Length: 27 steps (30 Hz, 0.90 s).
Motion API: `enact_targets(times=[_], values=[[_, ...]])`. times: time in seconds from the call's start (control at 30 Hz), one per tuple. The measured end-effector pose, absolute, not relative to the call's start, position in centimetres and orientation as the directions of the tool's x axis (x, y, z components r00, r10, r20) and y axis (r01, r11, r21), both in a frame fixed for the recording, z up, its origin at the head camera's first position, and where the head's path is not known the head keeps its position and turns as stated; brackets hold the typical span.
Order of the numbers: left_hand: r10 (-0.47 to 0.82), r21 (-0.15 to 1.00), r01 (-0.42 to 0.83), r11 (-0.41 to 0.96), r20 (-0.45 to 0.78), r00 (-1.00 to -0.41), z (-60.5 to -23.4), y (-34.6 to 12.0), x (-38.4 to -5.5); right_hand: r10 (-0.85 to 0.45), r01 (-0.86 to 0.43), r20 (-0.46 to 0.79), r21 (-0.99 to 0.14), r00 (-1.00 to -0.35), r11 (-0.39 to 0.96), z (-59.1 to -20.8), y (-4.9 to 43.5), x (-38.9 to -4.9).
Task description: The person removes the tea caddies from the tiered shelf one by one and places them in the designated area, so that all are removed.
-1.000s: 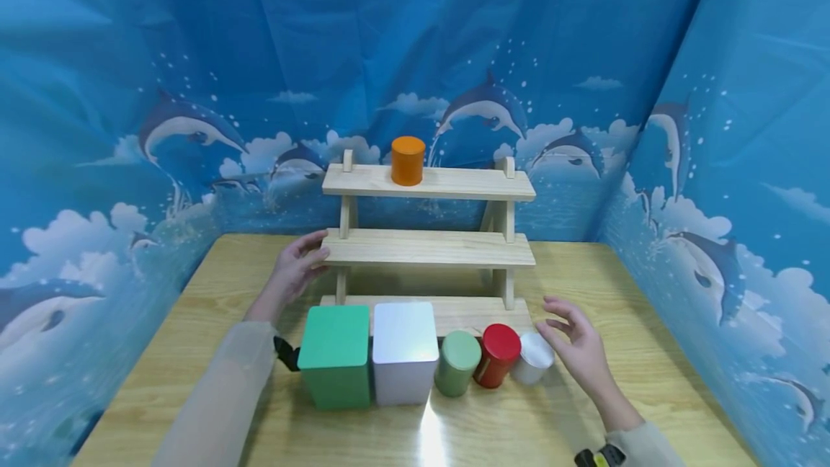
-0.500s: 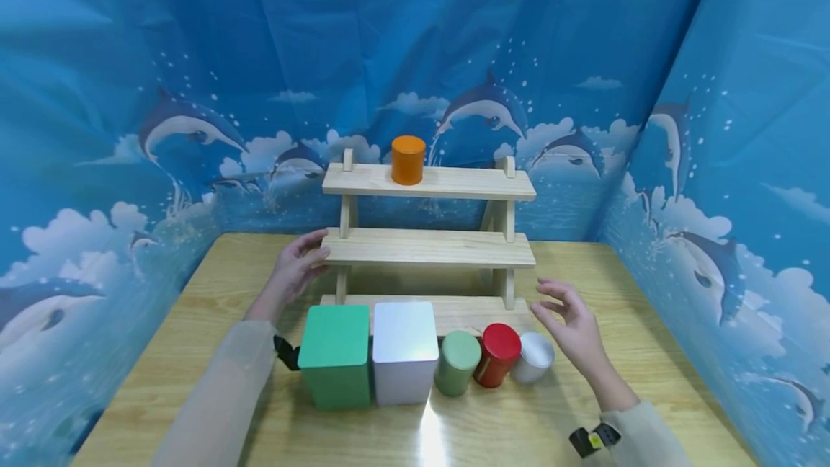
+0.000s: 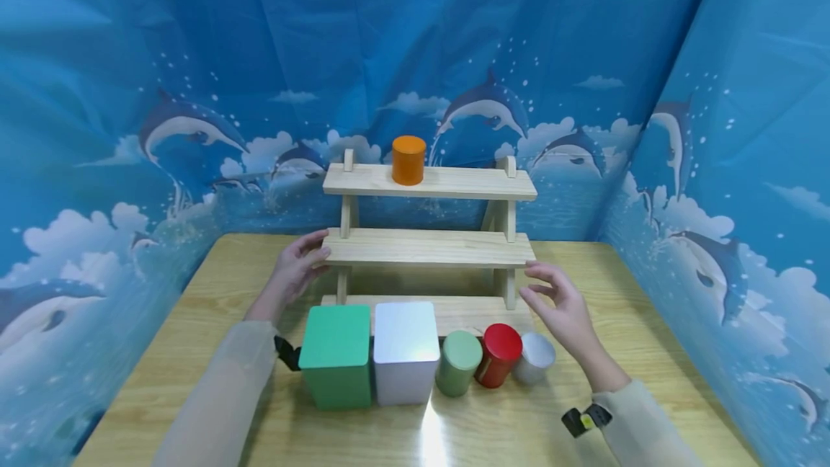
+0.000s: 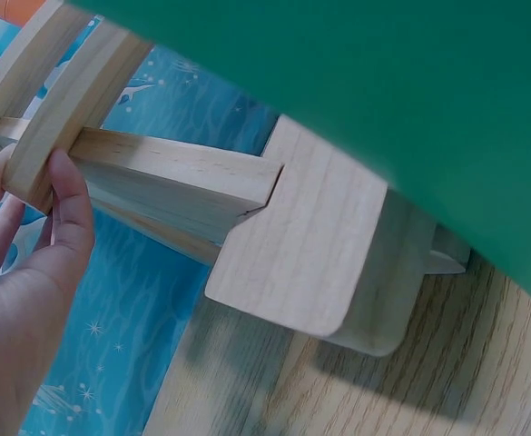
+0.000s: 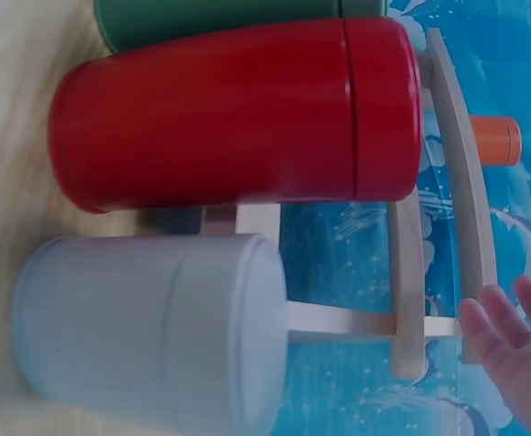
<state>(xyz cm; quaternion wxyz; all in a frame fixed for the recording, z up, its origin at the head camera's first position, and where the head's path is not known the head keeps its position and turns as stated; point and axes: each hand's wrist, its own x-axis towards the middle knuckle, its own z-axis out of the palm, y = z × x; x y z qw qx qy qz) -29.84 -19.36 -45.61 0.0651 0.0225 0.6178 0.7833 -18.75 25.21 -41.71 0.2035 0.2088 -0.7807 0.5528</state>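
A three-tier wooden display stand [image 3: 428, 247] is at the back of the table in the head view. My left hand [image 3: 295, 269] pinches the left end of its middle board [image 4: 43, 168] between thumb and fingers, as the left wrist view shows. At the board's right end is my right hand [image 3: 563, 306], fingertips close to the edge and nothing held. An orange canister [image 3: 408, 161] stands on the top board. In front of the stand are a green box [image 3: 336, 355], a white box [image 3: 405, 352], a light green canister [image 3: 458, 362], a red canister [image 3: 498, 355] and a white canister [image 3: 534, 359].
The boxes and canisters line up in front of the lowest board [image 3: 480, 312], partly hiding it. Blue dolphin-print curtains [image 3: 415, 34] enclose the wood-grain table [image 3: 214, 308] at the back and sides. Watch-like bands with dark parts sit at both wrists.
My right hand has moved up and left, from beside the white canister to the right end of the middle board. My left hand has stayed on the board's left end.
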Motion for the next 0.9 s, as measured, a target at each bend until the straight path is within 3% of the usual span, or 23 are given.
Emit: enact_targets(times=[0.9], values=[[0.125, 0.964, -0.097, -0.247, -0.068, -0.99, -45.1, -19.2, -29.5, -0.181, -0.544, 0.518, -0.742, -0.836, 0.392, -35.3, 20.6, -19.4]])
